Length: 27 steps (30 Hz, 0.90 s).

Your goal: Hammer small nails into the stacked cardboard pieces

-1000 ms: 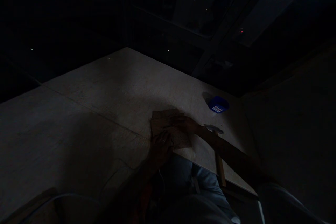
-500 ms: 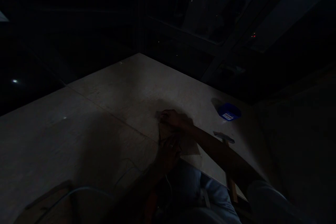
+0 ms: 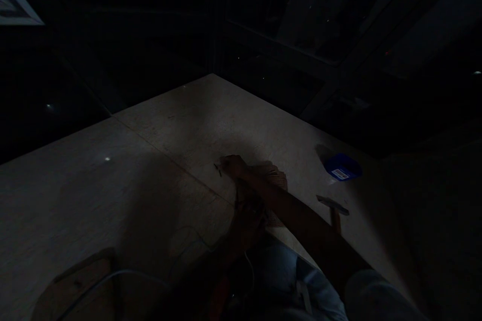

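Note:
The scene is very dark. A brown ribbed piece (image 3: pixel 276 175) lies at the near edge of a pale table, partly covered by my arms. Across its left side my right hand (image 3: pixel 234 166) reaches with fingers pinched. A small thin dark piece (image 3: pixel 218 169) shows at its fingertips; its kind is too dim to make out. My left hand (image 3: pixel 248 218) rests low on the near side of the brown piece, its fingers lost in shadow.
A hammer (image 3: pixel 333 205) lies right of my right forearm. Beyond it stands a blue plastic tub (image 3: pixel 343 167) with a white label. At lower left, a light cable (image 3: pixel 124 272) crosses a brown board-like object (image 3: pixel 83 288). The pale table (image 3: pixel 158 130) has a seam running across it.
My right hand has moved off the brown piece's far left corner, and a thin dark piece now shows at its fingertips. More ribbed surface is uncovered. The view has shifted slightly.

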Available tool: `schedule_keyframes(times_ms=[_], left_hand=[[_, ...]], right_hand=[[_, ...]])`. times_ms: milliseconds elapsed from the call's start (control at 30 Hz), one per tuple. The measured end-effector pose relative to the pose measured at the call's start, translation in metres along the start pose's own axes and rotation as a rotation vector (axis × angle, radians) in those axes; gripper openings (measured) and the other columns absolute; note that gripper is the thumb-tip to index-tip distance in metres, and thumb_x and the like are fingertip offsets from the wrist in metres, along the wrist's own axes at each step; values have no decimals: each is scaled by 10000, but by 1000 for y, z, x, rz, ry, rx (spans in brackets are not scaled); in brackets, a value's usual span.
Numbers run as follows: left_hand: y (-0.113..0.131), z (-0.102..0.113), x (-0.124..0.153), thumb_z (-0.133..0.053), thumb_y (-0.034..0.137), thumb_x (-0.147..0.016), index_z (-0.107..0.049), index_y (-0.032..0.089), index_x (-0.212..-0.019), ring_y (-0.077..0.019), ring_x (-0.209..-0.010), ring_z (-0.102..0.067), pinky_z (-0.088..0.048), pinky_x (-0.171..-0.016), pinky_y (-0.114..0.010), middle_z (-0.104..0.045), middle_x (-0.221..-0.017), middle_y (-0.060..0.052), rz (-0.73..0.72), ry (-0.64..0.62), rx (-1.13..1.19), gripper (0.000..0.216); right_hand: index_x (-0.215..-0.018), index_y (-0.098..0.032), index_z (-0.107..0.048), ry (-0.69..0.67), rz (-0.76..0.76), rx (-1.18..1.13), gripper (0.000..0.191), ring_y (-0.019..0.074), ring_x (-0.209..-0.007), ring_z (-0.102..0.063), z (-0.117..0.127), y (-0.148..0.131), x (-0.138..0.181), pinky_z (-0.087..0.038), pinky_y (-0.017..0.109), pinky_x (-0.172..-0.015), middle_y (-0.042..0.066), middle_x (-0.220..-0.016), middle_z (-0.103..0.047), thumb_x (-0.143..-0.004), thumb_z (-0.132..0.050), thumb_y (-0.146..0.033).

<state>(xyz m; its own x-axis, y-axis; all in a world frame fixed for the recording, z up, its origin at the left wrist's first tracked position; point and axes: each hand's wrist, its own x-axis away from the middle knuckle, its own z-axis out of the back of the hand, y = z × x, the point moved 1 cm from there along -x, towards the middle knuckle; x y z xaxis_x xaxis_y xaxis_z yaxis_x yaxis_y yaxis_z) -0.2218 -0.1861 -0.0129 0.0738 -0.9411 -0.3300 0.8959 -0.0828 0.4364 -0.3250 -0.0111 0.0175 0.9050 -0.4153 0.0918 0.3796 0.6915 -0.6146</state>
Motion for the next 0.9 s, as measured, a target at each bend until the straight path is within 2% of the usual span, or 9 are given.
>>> schedule_keyframes(times_ms=[167, 267, 333, 433, 533, 733, 900], left_hand=[[2, 6, -2, -514, 346, -959, -503, 182, -1417, -267, -1401, -430, -341, -1103, -475, -494, -1513, -114, 21, -40, 17, 487], [1, 7, -2, -518, 340, -960, -525, 193, -1393, -260, -1412, -416, -339, -1105, -475, -485, -1522, -101, 26, -55, 31, 457], [0, 6, -2, -508, 338, -968, -532, 197, -1387, -256, -1415, -413, -343, -1099, -475, -485, -1523, -98, 25, -48, 40, 442], [-2, 3, -1, -511, 321, -965, -538, 201, -1383, -259, -1412, -414, -342, -1095, -478, -496, -1514, -102, 23, -34, 43, 435], [-3, 2, 0, -522, 302, -954, -521, 207, -1400, -258, -1414, -412, -341, -1098, -474, -491, -1518, -99, 15, -38, 41, 456], [-3, 3, 0, -511, 304, -961, -541, 211, -1375, -249, -1403, -428, -343, -1104, -456, -504, -1509, -88, 21, -34, 27, 425], [-2, 3, 0, -508, 294, -955, -533, 214, -1389, -261, -1392, -439, -363, -1082, -468, -510, -1502, -98, 25, -37, 20, 442]], right_hand=[[-1002, -163, -725, 106, 11, -14, 245, 176, -887, -686, 53, 19, 44, -489, 246, -751, 55, -976, -746, -974, -501, -258], [-950, -157, -732, 96, 17, 16, 259, 180, -795, -685, 82, 35, 91, -499, 266, -729, 62, -901, -747, -972, -537, -325], [-923, -168, -746, 67, 24, 55, 227, 193, -783, -691, 92, 46, 124, -511, 291, -747, 66, -888, -752, -939, -610, -349], [-975, -200, -763, 1, 59, 104, 161, 250, -955, -709, 92, 59, 164, -539, 351, -846, 84, -1039, -763, -867, -717, -310], [-1061, -226, -764, -31, 99, 150, 207, 287, -1167, -647, 83, 70, 184, -502, 426, -999, 98, -1216, -723, -858, -723, -229], [-1091, -238, -778, -26, 129, 227, 295, 295, -1168, -661, 74, 82, 184, -513, 460, -1026, 92, -1238, -718, -893, -618, -89], [-1249, -276, -712, -13, 178, 254, 394, 279, -1232, -626, 81, 77, 182, -496, 437, -1062, 62, -1350, -654, -926, -578, -95]])
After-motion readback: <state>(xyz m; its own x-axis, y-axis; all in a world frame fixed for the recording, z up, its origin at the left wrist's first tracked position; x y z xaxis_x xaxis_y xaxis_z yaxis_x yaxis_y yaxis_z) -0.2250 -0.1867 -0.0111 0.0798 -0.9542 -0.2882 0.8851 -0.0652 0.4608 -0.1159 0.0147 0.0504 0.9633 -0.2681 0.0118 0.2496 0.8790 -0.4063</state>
